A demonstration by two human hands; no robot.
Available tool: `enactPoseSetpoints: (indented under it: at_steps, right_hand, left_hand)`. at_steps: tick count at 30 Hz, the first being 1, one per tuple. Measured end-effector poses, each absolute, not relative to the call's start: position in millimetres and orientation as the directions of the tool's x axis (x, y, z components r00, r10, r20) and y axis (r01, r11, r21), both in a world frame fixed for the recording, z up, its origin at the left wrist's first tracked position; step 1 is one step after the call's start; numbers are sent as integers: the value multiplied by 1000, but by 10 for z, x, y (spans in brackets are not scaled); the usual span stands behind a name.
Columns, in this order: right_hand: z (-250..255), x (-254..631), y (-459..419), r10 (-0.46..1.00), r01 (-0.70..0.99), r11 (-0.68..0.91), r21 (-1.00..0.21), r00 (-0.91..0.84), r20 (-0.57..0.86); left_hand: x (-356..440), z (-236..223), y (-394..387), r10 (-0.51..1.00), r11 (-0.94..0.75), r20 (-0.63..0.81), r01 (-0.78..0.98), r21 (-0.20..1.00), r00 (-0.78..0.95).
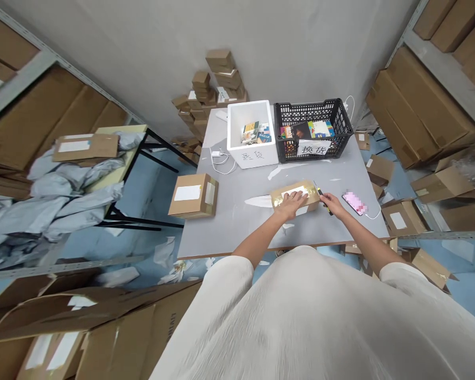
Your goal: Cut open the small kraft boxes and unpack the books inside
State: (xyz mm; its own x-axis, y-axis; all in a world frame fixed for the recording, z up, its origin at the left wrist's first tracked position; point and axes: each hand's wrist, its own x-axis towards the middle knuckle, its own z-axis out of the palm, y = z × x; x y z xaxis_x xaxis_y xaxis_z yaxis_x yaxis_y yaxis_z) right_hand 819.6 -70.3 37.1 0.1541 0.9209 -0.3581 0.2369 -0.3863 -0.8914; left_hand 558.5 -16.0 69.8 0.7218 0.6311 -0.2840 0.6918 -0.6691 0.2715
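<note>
A small taped cardboard parcel (309,188) with a white label lies on the grey table (253,221) in front of me. My left hand (292,203) rests flat on top of it, fingers spread. My right hand (331,202) is closed around a box cutter (320,194), whose tip touches the parcel's right end.
A second labelled box (193,196) sits at the table's left edge. A white foam bin (251,133) and a black crate (312,129) with packets stand at the back. A phone (354,203) on a cable lies right. Boxes crowd the shelves and floor.
</note>
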Motion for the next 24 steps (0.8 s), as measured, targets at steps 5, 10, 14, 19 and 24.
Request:
enactPoseSetpoints:
  at_steps: [5, 10, 14, 19, 24]
  right_hand:
    - [424, 8038, -869, 876, 60, -480, -875, -18, -482]
    - [475, 8205, -941, 842, 108, -525, -845, -79, -533]
    - [547, 8525, -868, 862, 353, -444, -824, -85, -500]
    - [672, 8808, -740, 870, 531, -306, -790, -182, -459]
    - [757, 8891, -527, 875, 788, -4, -616, -295, -383]
  left_hand:
    - [5524, 712, -223, 689, -639, -234, 727, 252, 686]
    - [5596, 662, -355, 707, -637, -218, 740, 215, 673]
    - [5647, 611, -340, 715, -634, -218, 748, 196, 664]
    - [5674, 549, -326, 725, -628, -203, 753, 199, 658]
    - [5655, 461, -356, 729, -635, -158, 744, 208, 666]
